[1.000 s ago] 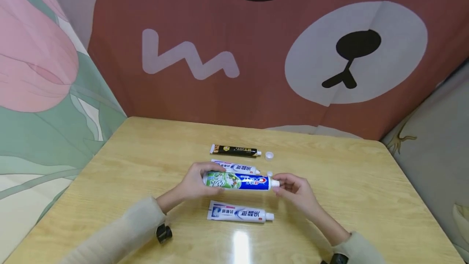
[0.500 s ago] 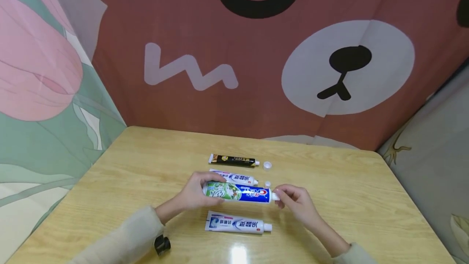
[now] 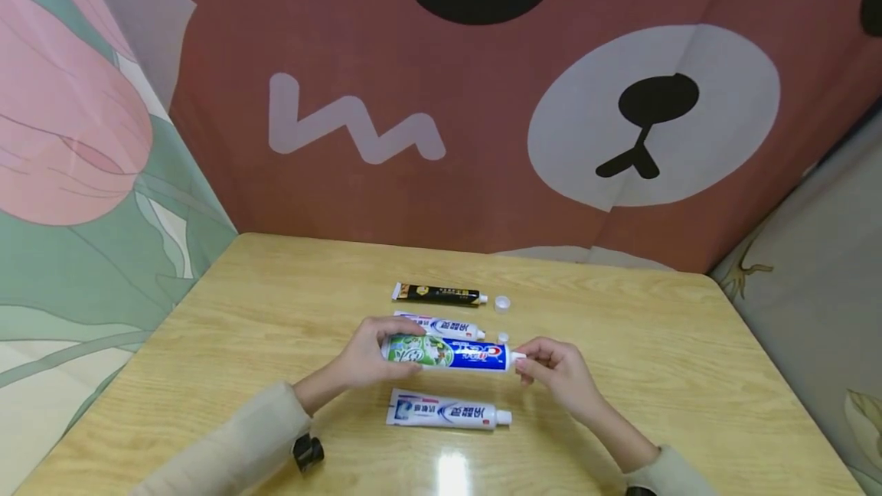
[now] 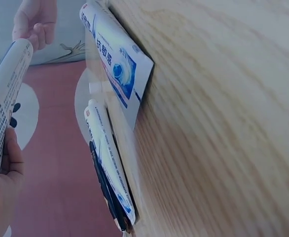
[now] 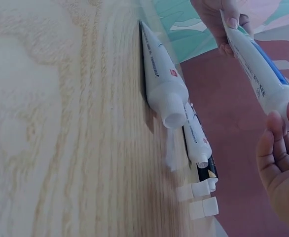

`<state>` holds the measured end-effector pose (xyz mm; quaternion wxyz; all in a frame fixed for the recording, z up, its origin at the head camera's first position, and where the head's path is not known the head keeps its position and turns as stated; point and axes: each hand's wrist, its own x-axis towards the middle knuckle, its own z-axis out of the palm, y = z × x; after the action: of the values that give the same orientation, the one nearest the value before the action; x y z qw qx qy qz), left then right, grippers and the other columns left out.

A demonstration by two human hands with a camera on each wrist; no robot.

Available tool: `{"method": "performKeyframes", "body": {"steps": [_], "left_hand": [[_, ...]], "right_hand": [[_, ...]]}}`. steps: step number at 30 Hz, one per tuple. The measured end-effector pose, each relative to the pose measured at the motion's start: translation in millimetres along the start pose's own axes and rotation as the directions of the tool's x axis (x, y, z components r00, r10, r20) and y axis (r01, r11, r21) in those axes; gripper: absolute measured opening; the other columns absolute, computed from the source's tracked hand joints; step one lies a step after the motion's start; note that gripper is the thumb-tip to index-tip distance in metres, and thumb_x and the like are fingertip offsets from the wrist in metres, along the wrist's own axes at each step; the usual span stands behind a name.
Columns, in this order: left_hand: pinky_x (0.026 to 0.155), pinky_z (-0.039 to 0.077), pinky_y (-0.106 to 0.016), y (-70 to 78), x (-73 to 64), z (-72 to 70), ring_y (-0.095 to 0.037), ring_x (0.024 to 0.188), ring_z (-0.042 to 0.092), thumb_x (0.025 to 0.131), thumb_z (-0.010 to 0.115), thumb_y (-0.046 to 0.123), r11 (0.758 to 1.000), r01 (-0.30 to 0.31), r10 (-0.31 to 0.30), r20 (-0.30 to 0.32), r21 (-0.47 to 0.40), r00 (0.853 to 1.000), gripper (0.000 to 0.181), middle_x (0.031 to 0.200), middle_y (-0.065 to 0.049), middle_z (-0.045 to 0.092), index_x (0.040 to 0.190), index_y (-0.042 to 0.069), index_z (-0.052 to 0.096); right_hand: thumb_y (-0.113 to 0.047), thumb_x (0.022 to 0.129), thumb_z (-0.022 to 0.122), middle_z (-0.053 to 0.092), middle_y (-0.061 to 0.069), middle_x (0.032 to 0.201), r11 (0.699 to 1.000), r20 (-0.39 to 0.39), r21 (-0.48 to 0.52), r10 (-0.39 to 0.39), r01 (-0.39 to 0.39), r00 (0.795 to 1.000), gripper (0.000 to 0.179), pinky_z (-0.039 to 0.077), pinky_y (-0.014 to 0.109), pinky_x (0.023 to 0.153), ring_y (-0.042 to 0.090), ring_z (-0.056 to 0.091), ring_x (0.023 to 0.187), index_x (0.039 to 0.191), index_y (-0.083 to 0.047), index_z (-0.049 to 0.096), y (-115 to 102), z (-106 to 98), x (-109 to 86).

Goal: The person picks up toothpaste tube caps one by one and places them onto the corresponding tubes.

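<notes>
A blue and green toothpaste tube [image 3: 475,354] is held level above the table, its white cap end pointing right. My left hand [image 3: 365,354] grips its tail end, thumb below and fingers above. With thumb and fingertips my right hand [image 3: 561,373] pinches the white cap [image 3: 517,359]. Nearer to me lies a white and blue toothpaste tube [image 3: 444,411] with its cap on. Behind the held tube lies another white toothpaste tube [image 3: 472,330], partly covered in the head view, its nozzle bare in the right wrist view [image 5: 202,159]. A black toothpaste tube [image 3: 441,295] lies farthest back.
Two loose white caps, one larger [image 3: 502,303] and one smaller [image 3: 504,337], stand on the wooden table [image 3: 654,373] to the right of the uncapped tubes. A printed cloth [image 3: 482,136] hangs behind the table's far edge.
The right hand's fingers and thumb have shifted about the cap as it pinches there. The left hand keeps its grip. The head view tilted slightly; the tubes on the table stay put.
</notes>
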<state>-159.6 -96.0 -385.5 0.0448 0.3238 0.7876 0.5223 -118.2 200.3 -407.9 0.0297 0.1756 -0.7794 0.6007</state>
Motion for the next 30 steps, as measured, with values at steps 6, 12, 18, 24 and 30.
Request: {"method": "performKeyframes", "body": {"steps": [6,12,18,24,30], "left_hand": [[0.072,0.051,-0.026,-17.4,4.8,-1.5,-0.019,0.091,0.057,0.066,0.079,0.008,0.997,-0.043,0.041,0.03,0.059,0.999,0.045,0.109,-0.012,0.062,0.108,0.001,0.063],[0.079,0.047,-0.027,-24.2,11.1,-5.2,-0.016,0.092,0.057,0.065,0.082,0.02,0.966,-0.104,0.093,0.061,0.235,0.994,0.052,0.108,-0.009,0.063,0.109,0.003,0.062],[0.071,0.047,-0.023,-29.6,12.6,-6.2,-0.009,0.083,0.056,0.064,0.082,0.025,0.942,-0.081,0.06,0.075,0.326,0.995,0.044,0.098,0.001,0.064,0.102,0.009,0.065],[0.071,0.046,-0.024,-37.2,13.6,-5.8,-0.009,0.08,0.056,0.061,0.083,0.028,0.954,0.028,-0.052,0.075,0.299,0.996,0.048,0.096,0.0,0.065,0.101,0.008,0.066],[0.077,0.046,-0.031,-44.6,14.7,-5.3,-0.012,0.083,0.056,0.059,0.085,0.021,0.964,0.196,-0.211,0.066,0.182,0.975,0.044,0.096,0.0,0.065,0.098,0.009,0.067]], "right_hand": [[-0.002,0.084,0.061,0.061,0.023,0.074,1.0,0.037,-0.025,0.014,-0.013,0.999,0.011,0.053,0.032,0.056,0.015,0.059,0.06,0.089,0.008,0.061,3,-2,2.2],[-0.007,0.081,0.065,0.062,0.019,0.077,0.991,0.064,-0.112,0.08,-0.073,0.995,0.014,0.053,0.034,0.059,0.029,0.06,0.064,0.091,0.003,0.062,6,-5,6.2],[-0.009,0.081,0.066,0.063,0.011,0.078,0.983,0.087,-0.131,0.144,-0.132,0.986,0.018,0.053,0.034,0.062,0.025,0.062,0.066,0.093,0.004,0.061,9,-4,9.4],[-0.005,0.081,0.066,0.063,0.014,0.079,0.977,0.1,-0.113,0.191,-0.179,0.977,0.018,0.053,0.033,0.062,0.023,0.062,0.067,0.094,0.006,0.061,16,-1,12.5],[-0.002,0.08,0.065,0.063,0.017,0.08,0.969,0.123,-0.077,0.241,-0.233,0.963,0.019,0.054,0.034,0.063,0.024,0.063,0.069,0.095,0.009,0.059,22,4,14.9]]}}
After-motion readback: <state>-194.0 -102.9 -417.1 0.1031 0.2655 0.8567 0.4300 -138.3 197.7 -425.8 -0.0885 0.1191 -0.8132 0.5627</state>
